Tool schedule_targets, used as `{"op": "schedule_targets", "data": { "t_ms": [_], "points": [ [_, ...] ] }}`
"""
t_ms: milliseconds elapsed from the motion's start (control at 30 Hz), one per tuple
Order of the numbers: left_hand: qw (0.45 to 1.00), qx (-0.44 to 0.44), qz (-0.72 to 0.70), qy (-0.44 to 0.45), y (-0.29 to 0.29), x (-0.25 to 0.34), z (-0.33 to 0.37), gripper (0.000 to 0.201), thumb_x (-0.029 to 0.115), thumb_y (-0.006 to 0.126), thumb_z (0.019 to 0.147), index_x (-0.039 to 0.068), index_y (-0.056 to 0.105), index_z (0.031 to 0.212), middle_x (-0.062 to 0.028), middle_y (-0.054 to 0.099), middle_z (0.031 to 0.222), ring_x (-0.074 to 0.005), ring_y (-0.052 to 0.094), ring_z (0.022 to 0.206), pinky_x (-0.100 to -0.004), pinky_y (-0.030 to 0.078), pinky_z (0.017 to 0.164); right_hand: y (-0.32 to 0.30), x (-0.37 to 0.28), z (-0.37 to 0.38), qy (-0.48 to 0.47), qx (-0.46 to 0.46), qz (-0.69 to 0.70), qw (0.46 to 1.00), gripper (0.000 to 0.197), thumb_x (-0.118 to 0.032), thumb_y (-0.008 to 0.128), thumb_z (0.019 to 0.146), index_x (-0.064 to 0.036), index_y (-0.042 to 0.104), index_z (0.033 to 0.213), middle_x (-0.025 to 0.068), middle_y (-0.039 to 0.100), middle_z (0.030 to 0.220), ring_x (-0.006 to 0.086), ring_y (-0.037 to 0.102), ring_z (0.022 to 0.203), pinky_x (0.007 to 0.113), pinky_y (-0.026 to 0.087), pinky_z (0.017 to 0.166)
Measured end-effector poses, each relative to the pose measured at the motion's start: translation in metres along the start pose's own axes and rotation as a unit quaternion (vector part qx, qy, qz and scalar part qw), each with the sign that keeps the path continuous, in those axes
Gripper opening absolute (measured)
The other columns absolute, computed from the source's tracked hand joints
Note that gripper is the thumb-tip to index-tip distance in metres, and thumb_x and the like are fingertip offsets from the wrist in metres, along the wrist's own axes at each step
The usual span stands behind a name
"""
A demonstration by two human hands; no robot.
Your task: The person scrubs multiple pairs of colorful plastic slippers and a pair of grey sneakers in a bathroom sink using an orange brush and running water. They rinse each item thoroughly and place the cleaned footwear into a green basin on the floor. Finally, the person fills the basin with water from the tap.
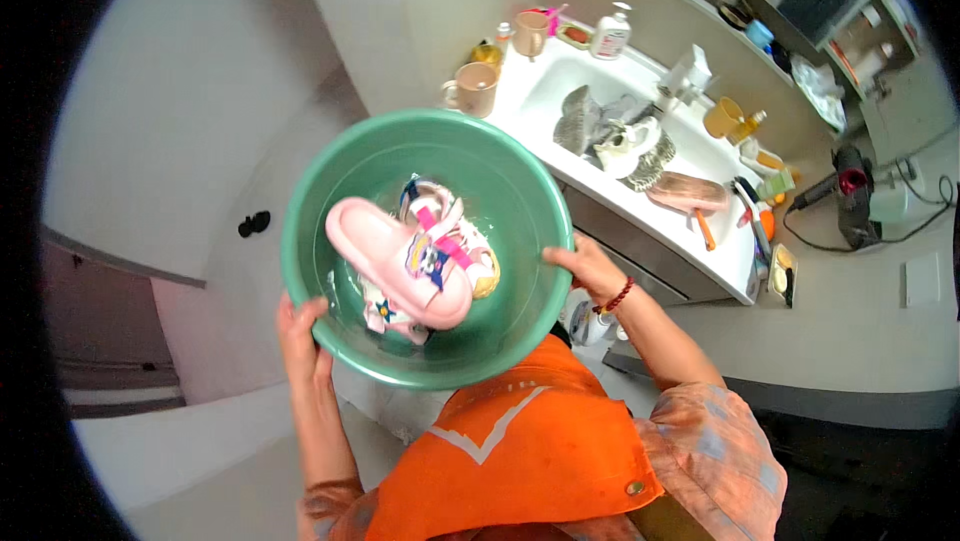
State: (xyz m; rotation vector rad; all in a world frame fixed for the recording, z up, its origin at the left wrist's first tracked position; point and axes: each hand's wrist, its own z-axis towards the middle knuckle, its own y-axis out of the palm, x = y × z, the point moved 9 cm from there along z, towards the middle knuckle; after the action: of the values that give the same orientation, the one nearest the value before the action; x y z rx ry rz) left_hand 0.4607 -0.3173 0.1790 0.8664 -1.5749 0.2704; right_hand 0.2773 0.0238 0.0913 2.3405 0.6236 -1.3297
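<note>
Both hands carry a green plastic basin (510,341) in front of my body. My left hand (302,339) grips its lower left rim with the thumb on top, and my right hand (592,271) has hold of the right rim. A pink slide sandal (365,239) with a cartoon figure and a bright pink strip lies uppermost in the basin. Beneath it is other footwear, partly hidden: a strapped piece (440,199) at the upper side and a white-and-pink piece (385,313) with a star at the lower side.
A white sink (545,106) at the right holds grey and white shoes (625,146). On its counter are a pinkish shoe (688,191), an orange-handled brush (706,231), a pump bottle (611,33) and a mug (474,91). A hair dryer (852,196) hangs on the wall.
</note>
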Motion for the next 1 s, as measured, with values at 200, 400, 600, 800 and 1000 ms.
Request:
{"op": "schedule_targets", "data": {
  "t_ms": [200,400,600,800,1000],
  "points": [
    [0.981,-0.167,0.082,0.062,0.081,0.081,0.038,0.036,0.005,0.059,0.076,-0.004,0.055,0.110,-0.0087,0.063,0.098,-0.0154,0.061,0.084,-0.0287,0.051,0.077,-0.011,-0.014,-0.008,-0.103,0.108,0.059,0.987,0.048,-0.030,0.063,0.086,-0.0013,0.048,0.121,0.0047,0.063,0.088,0.0087,0.060,0.063,0.023,0.048,0.050],
    [0.975,-0.163,0.153,0.001,0.252,0.057,0.084,0.031,0.004,0.060,0.075,-0.002,0.058,0.106,-0.0049,0.063,0.091,-0.0125,0.060,0.079,-0.0260,0.050,0.075,-0.143,-0.088,-0.010,-0.242,0.275,-0.387,0.846,0.069,-0.040,0.058,0.089,0.0006,0.033,0.139,0.0277,0.043,0.132,0.0320,0.047,0.119,0.043,0.038,0.099],
    [0.974,-0.164,0.153,-0.029,0.356,0.022,0.103,0.013,0.001,0.062,0.075,0.002,0.057,0.087,-0.0022,0.056,0.077,-0.0108,0.054,0.066,-0.0268,0.048,0.061,-0.146,-0.123,0.032,-0.286,0.134,-0.305,0.898,0.114,-0.052,0.073,0.070,0.0057,0.009,0.145,0.0309,0.025,0.144,0.0384,0.027,0.136,0.041,0.026,0.111],
    [0.957,-0.170,0.234,-0.019,0.406,0.017,0.125,0.013,0.005,0.066,0.075,0.010,0.055,0.074,0.0031,0.053,0.064,-0.0067,0.047,0.050,-0.0229,0.042,0.048,-0.197,-0.135,0.080,-0.326,0.148,-0.291,0.887,0.081,-0.025,0.064,0.075,-0.0166,0.026,0.147,0.0251,0.042,0.134,0.0405,0.055,0.108,0.044,0.046,0.092],
    [0.947,-0.161,0.276,-0.028,0.413,0.030,0.148,0.017,0.008,0.067,0.078,0.012,0.052,0.071,0.0054,0.051,0.058,-0.0043,0.047,0.046,-0.0213,0.042,0.045,-0.275,-0.152,0.016,-0.216,0.291,-0.488,0.794,0.071,-0.019,0.059,0.075,-0.0279,0.034,0.142,0.0225,0.041,0.134,0.0389,0.059,0.100,0.046,0.052,0.080]
  ]
}}
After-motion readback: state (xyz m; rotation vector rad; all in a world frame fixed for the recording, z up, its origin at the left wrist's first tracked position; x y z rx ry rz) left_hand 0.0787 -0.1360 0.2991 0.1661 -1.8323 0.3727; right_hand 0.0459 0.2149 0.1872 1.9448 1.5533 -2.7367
